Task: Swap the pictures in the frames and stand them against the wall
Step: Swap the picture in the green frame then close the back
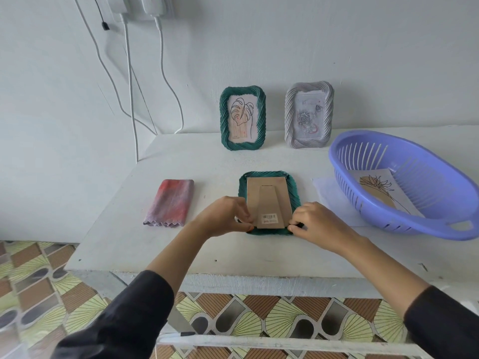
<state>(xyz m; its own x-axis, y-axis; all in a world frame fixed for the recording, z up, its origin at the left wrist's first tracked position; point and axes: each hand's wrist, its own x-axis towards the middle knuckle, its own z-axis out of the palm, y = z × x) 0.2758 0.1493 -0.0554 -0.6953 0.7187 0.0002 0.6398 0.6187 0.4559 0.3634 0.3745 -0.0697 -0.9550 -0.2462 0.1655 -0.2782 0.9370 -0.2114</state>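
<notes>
Two hands flank the face-down green frame (pixel 295 189) on the bench (pixel 124 244); our left hand (pixel 223 216) and right hand (pixel 320 224) each hold a pinching grip on a near corner, equally close; its long axis points away, toward the wall (pixel 311 47).

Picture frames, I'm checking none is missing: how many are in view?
3. A green frame and a white frame stand against the wall; a second green frame lies face down on the table, held by the left hand and right hand. None appears hidden.
</notes>
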